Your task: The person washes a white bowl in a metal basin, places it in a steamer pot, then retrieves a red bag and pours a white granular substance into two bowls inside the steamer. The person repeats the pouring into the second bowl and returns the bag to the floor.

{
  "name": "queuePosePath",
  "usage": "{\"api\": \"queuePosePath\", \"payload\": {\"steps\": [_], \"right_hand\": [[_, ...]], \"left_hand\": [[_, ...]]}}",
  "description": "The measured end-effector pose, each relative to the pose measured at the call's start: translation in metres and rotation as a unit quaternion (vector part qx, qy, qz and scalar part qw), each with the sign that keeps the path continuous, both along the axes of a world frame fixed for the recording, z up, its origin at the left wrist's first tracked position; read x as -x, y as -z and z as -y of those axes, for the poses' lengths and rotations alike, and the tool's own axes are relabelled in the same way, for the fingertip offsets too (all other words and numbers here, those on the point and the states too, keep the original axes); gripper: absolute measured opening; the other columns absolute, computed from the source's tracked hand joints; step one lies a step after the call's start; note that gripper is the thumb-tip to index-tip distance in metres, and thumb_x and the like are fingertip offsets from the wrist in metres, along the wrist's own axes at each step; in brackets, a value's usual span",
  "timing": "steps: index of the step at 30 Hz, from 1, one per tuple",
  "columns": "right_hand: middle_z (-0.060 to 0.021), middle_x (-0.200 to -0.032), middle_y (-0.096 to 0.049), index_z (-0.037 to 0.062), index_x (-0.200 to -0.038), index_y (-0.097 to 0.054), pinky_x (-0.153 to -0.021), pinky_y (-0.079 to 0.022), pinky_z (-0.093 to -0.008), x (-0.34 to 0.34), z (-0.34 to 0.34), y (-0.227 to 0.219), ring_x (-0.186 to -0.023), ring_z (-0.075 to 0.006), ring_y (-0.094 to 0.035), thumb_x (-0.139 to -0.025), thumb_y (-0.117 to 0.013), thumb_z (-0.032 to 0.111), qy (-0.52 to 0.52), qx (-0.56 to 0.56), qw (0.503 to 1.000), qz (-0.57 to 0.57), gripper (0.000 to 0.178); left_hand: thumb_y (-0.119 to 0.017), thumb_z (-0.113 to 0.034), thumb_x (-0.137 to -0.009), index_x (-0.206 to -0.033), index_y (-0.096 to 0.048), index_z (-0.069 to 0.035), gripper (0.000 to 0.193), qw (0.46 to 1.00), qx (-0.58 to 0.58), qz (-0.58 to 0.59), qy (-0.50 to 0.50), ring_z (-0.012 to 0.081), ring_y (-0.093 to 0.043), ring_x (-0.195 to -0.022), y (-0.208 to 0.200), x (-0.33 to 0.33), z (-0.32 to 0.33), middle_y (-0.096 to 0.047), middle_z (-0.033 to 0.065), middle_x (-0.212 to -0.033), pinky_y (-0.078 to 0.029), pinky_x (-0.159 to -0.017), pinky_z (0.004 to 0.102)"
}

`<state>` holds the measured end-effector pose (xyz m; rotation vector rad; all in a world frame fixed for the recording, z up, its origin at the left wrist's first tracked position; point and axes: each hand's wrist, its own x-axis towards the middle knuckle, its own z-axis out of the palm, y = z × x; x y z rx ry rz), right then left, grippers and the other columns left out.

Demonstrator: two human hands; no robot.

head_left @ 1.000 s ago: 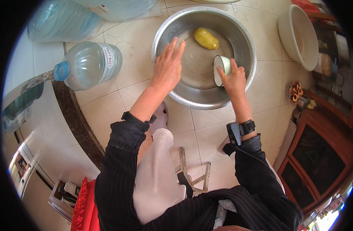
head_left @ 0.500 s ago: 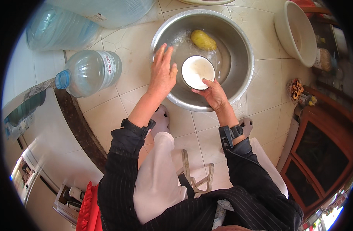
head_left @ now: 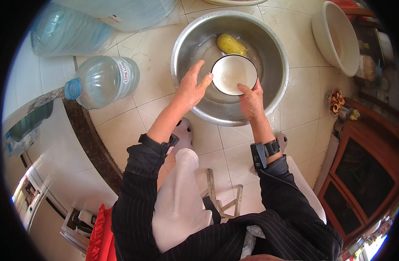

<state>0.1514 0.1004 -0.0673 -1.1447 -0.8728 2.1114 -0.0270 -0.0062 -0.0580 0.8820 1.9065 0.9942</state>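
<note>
A white bowl (head_left: pixel 234 71) with a dark rim is gripped at its near right side by my right hand (head_left: pixel 252 101), thumb inside the rim. It is held over a wide metal basin (head_left: pixel 273 82). Cloudy whitish liquid seems to be in the bowl. My left hand (head_left: pixel 191 89) hovers over the basin's left side, fingers stretched out, the thumb tip close to the bowl's rim; I cannot tell whether they touch. At the far side of the basin lies a yellow potato (head_left: pixel 231 45), with a little water around it.
A clear plastic jug (head_left: pixel 101 82) with a blue cap lies at the left, with larger bottles (head_left: pixel 69 32) beyond it. A pale tub (head_left: pixel 336 39) leans at the far right, near a brown wooden cabinet (head_left: pixel 360 174). A small wooden stool (head_left: pixel 223 195) stands between my legs.
My right hand has raised the bowl and brought it slightly right; it looks larger now. My left hand has moved a little toward the bowl. The water's splashing in the basin has calmed.
</note>
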Motion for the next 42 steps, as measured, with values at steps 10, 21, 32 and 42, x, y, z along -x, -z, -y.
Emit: {"api": "queuePosePath", "payload": {"steps": [10, 21, 32, 42], "right_hand": [[-0.0167, -0.131, -0.051, 0.0034, -0.138, -0.046, -0.104, -0.041, -0.0378, 0.004, -0.026, -0.038, -0.121, -0.0323, -0.05, -0.073, -0.06, -0.016, -0.07, -0.637, 0.713, 0.284, 0.069], [-0.0141, -0.123, -0.046, 0.0059, -0.13, -0.053, -0.097, -0.046, -0.0477, -0.016, -0.05, -0.064, -0.116, -0.039, -0.051, -0.067, -0.074, -0.004, -0.063, -0.804, 0.553, 0.211, 0.066], [-0.0181, -0.126, -0.046, 0.0024, -0.135, -0.045, -0.099, -0.045, -0.0452, -0.026, -0.058, -0.059, -0.117, -0.0366, -0.049, -0.065, -0.077, -0.005, -0.048, -0.761, 0.578, 0.292, 0.078], [-0.0203, -0.122, -0.051, 0.0043, -0.124, -0.06, -0.097, -0.046, -0.0482, -0.038, -0.05, -0.082, -0.109, -0.0396, -0.054, -0.07, -0.063, -0.001, -0.002, -0.763, 0.592, 0.26, 0.054]], "left_hand": [[-0.062, -0.025, -0.091, -0.132, -0.048, 0.001, 0.05, 0.993, -0.058, -0.092, 0.045, 0.0374, -0.042, -0.131, 0.01, -0.006, 0.001, -0.048, 0.0244, -0.138, -0.034, -0.109, 0.0435], [-0.056, -0.008, -0.089, -0.141, -0.039, -0.005, 0.055, 0.94, 0.031, -0.294, 0.171, 0.0399, -0.028, -0.139, 0.004, -0.018, 0.008, -0.03, 0.0187, -0.151, -0.029, -0.106, 0.055], [-0.062, -0.014, -0.088, -0.14, -0.041, -0.006, 0.057, 0.911, 0.085, -0.325, 0.24, 0.0396, -0.025, -0.141, -0.006, -0.021, 0.008, -0.027, 0.0174, -0.153, -0.02, -0.111, 0.0616], [-0.07, -0.003, -0.069, -0.132, -0.044, -0.004, 0.068, 0.917, -0.021, -0.333, 0.219, 0.042, -0.017, -0.144, -0.021, -0.027, -0.011, -0.018, 0.0174, -0.157, -0.018, -0.11, 0.0599]]}}
